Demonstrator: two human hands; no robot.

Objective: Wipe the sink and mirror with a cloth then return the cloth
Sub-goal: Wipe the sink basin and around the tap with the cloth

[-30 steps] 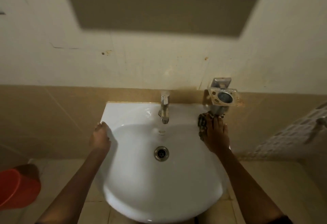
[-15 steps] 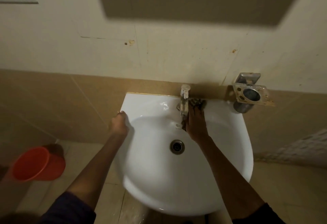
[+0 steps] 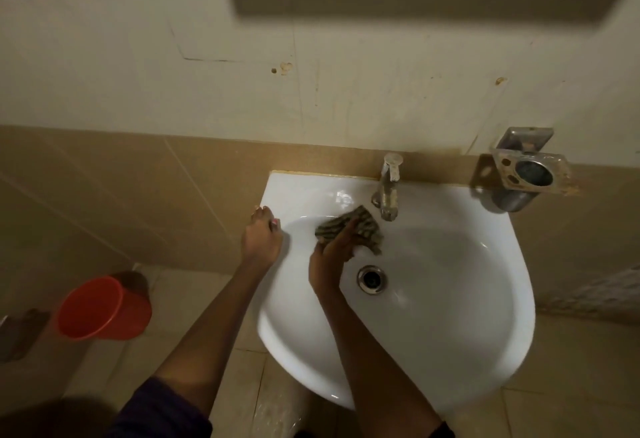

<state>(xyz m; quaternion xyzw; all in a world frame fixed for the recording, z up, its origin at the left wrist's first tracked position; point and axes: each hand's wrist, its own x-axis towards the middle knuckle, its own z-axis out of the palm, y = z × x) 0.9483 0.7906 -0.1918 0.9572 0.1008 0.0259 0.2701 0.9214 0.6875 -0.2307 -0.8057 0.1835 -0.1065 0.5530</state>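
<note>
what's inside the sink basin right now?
Inside the sink: the right hand pressing a striped cloth against the back-left slope, left of the tap, and the open drain. The basin surface under cloth and hand is covered.

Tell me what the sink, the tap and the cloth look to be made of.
Sink: looks like glazed white ceramic, smooth and glossy with bright highlights. Tap: metal, probably chrome-plated, silvery but dulled and spotted. Cloth: soft woven fabric, dark with pale stripes, crumpled under the right hand; the fibre cannot be told.
</note>
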